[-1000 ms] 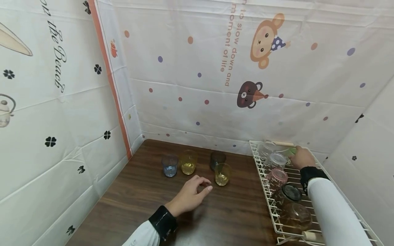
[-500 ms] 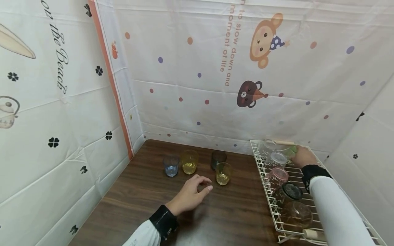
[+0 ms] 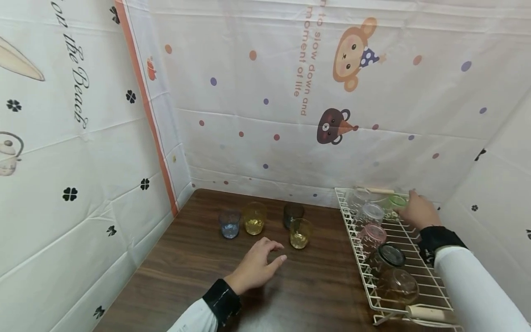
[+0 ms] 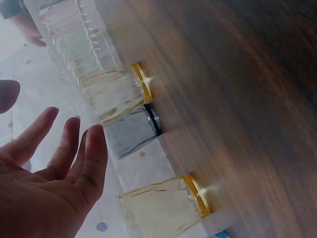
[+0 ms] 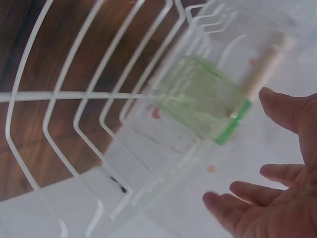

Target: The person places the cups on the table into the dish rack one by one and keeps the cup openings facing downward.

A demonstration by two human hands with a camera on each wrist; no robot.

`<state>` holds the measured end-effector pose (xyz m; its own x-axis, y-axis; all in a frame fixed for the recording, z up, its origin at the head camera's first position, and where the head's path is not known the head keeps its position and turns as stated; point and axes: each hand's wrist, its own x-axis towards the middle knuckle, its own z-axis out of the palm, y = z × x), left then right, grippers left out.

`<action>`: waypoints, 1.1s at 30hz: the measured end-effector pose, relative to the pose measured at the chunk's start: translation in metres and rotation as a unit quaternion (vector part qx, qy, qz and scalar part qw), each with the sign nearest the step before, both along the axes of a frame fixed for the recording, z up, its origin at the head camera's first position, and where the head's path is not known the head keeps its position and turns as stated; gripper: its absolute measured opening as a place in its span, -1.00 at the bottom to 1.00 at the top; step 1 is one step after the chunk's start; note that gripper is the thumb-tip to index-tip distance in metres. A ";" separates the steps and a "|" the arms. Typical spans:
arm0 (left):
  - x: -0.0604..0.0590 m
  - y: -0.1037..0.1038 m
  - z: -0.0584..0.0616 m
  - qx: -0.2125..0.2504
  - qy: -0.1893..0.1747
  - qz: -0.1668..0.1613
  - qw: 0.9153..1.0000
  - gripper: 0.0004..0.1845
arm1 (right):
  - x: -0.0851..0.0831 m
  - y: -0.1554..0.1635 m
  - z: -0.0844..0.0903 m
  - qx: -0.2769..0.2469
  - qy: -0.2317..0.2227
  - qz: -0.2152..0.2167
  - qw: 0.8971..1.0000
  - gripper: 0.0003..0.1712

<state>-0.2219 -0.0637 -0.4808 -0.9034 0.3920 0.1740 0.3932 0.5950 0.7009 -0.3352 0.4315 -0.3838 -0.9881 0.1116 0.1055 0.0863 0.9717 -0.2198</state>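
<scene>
While your right hand [image 3: 416, 210] stands beside the green glass [image 5: 203, 96] with thumb and fingers spread, the right wrist view shows a gap between them, so you hold nothing there. That glass is at the far end of the white wire rack [image 5: 74, 94], seemingly bottom up, its thick green band turned away from the wires. I judge that the care needed now is mostly about clearance: keep your thumb wide of that band, and move the hand along a straight line rather than sweeping it sideways, since a brush could tip the glass towards the clear glass [image 3: 372, 212] near it. Check that it sits flat; the wrist view is too blurred to tell how its mouth meets the wires. Should it need adjusting, a light pinch on opposite sides would be safer than a push from one. Mind your black cuff [image 3: 441, 242] too, and carry the forearm high, because the pink glass [image 3: 373, 233] and the black-based glass [image 3: 391, 255] are on its inner side. Your left hand [image 3: 255, 267], relaxed and holding nothing, is over the surface [image 3: 315, 295] near a yellow glass [image 3: 299, 234]; hold it quiet there, fingertips clear.
</scene>
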 end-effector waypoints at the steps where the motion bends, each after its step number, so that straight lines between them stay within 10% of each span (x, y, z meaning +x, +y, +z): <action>1: 0.000 0.000 0.000 -0.012 0.007 0.004 1.000 -0.59 | 0.004 -0.002 0.004 -0.002 0.006 0.000 1.000 0.07; 21: -0.025 -0.005 0.023 -0.047 0.117 0.099 0.987 -0.54 | 0.101 -0.098 0.030 0.022 0.141 0.092 0.985 -0.09; 33: -0.027 -0.007 0.035 -0.053 0.120 0.111 0.985 -0.53 | 0.132 -0.132 0.045 0.015 0.096 0.116 0.989 -0.12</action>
<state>-0.2491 -0.0710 -0.4459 -0.9066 0.2164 0.3622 0.3919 0.7498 0.5331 -0.2033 0.2995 -0.3384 -0.9485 -0.1213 0.2925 -0.1794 0.9670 -0.1807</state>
